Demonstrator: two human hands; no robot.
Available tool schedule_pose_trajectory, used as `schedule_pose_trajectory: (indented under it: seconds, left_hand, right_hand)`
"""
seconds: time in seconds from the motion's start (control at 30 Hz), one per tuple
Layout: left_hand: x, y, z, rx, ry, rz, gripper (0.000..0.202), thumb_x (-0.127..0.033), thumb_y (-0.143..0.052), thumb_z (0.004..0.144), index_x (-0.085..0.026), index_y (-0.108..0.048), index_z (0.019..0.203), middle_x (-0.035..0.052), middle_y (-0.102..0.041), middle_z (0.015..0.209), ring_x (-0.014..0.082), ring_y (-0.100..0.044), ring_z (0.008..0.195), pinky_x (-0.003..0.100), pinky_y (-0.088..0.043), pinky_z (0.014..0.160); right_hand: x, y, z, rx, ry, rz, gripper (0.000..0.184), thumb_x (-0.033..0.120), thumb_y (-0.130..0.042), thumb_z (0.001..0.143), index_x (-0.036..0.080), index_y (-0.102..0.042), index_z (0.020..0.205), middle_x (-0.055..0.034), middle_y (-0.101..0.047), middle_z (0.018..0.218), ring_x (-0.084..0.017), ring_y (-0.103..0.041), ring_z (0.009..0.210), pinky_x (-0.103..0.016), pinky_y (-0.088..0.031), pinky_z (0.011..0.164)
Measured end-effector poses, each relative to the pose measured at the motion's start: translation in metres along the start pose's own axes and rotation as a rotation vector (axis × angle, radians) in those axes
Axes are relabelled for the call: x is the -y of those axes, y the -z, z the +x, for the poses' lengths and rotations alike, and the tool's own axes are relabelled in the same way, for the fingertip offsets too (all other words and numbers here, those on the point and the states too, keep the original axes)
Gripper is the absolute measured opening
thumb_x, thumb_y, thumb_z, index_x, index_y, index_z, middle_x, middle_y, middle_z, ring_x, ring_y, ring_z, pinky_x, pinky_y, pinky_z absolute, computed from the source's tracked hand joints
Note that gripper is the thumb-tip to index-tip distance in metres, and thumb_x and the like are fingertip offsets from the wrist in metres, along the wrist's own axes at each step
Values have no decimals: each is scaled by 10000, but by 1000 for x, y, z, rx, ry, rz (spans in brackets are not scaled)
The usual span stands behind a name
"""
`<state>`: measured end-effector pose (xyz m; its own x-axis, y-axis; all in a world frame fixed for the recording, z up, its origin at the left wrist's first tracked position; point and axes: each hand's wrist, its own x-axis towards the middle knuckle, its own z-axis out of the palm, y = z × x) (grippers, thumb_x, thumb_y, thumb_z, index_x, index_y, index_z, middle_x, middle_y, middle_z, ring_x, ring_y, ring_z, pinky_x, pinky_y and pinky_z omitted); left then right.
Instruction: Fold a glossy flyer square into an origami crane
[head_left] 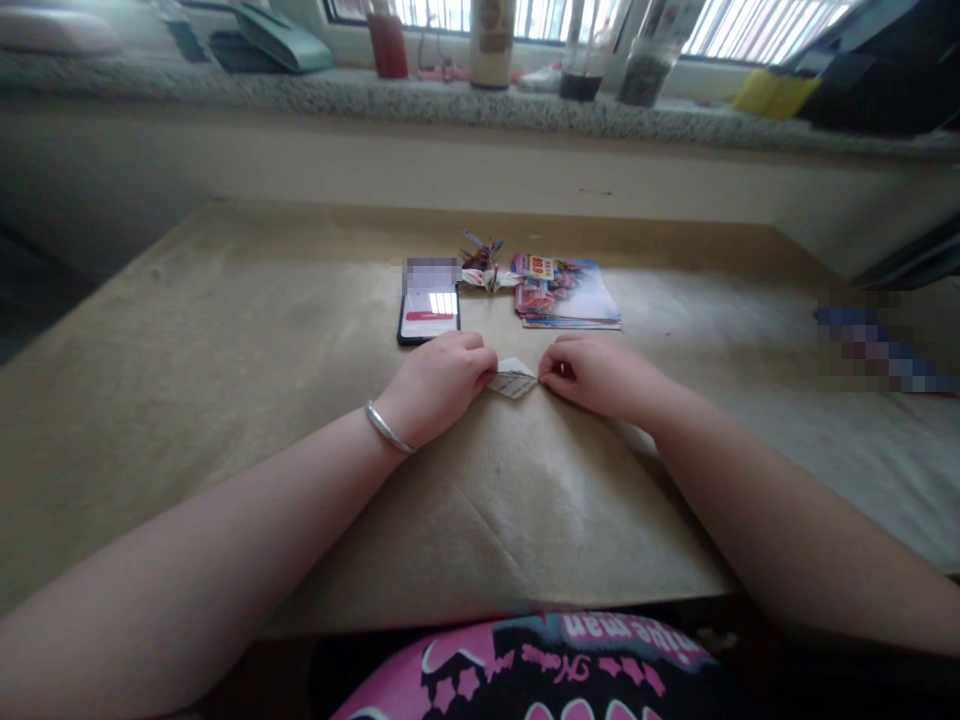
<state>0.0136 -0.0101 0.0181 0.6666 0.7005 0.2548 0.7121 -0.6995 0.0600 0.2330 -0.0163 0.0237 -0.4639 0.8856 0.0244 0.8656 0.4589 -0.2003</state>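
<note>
A small folded piece of paper [514, 381], pale with lines of print on it, is held low over the middle of the table. My left hand [442, 380], with a silver bangle at the wrist, pinches its left end. At the opposite corner, the thumb and fingertips of my right hand [589, 372] close on the paper. Just beyond my left hand lies a phone [430, 312] with a lit screen. Behind my right hand is a stack of colourful printed sheets [574, 295]. Between phone and stack sits a folded paper figure [486, 262] in several colours.
A beige cover lies over the table [285, 300]. At the right edge is a blurred blue strip [877, 350]. Along the granite windowsill [420, 97] stand a red container [388, 42], a tall bottle [491, 42], jars and a yellow item [776, 93].
</note>
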Motion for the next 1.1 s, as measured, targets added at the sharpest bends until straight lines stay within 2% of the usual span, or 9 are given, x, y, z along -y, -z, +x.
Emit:
schedule_pose_trajectory:
  seconds: [0.13, 0.27, 0.37, 0.53, 0.63, 0.97, 1.1]
  left_hand:
    - [1, -2, 0, 21, 8, -22, 147, -169, -538, 871, -152, -669, 807, 49, -622, 836, 163, -551, 751, 267, -409, 672]
    - [3, -6, 2, 7, 10, -54, 158, -166, -532, 877, -146, -672, 807, 51, -625, 832, 161, -550, 752, 270, -420, 693]
    - [4, -9, 4, -9, 7, -84, 156, -173, -534, 881, -143, -675, 821, 56, -630, 842, 164, -556, 773, 274, -431, 716]
    - [3, -7, 6, 0, 18, -83, 186, -173, -513, 886, -140, -674, 799, 60, -630, 827, 164, -560, 765, 276, -436, 713]
    - [3, -2, 4, 25, 40, -75, 202, -169, -494, 888, -139, -681, 818, 65, -635, 839, 170, -572, 781, 279, -442, 719]
    - [4, 7, -1, 86, 124, -42, 181, -198, -518, 874, -160, -687, 820, 55, -642, 826, 175, -588, 758, 276, -439, 677]
    - [-2, 9, -3, 69, 91, 61, 188, -165, -493, 877, -163, -670, 814, 54, -628, 814, 184, -581, 753, 276, -417, 628]
  right_hand:
    - [-18, -5, 1, -35, -57, 225, 113, 208, -541, 791, 172, -648, 786, -28, -663, 753, -130, -557, 638, -236, -401, 602]
    - [-12, -6, -1, -68, -9, 316, 113, 226, -570, 766, 174, -650, 826, -20, -646, 774, -122, -554, 642, -227, -407, 602]
    - [-2, -7, -1, -100, 40, 224, 121, 227, -551, 782, 177, -653, 824, -33, -645, 816, -122, -557, 664, -233, -397, 622]
    - [7, -4, -1, -116, 3, -75, 168, 273, -514, 828, 197, -661, 800, -48, -671, 871, -169, -595, 745, -272, -346, 598]
    - [9, -3, -1, -96, -14, -146, 179, 286, -512, 836, 200, -667, 807, -52, -682, 883, -183, -609, 758, -282, -333, 586]
    - [3, -5, -2, -103, 3, -17, 129, 248, -512, 824, 197, -627, 793, -32, -643, 868, -148, -570, 719, -259, -355, 614]
    - [4, -8, -2, -152, 65, 23, 113, 216, -507, 823, 189, -610, 783, -42, -617, 859, -151, -554, 748, -254, -375, 660]
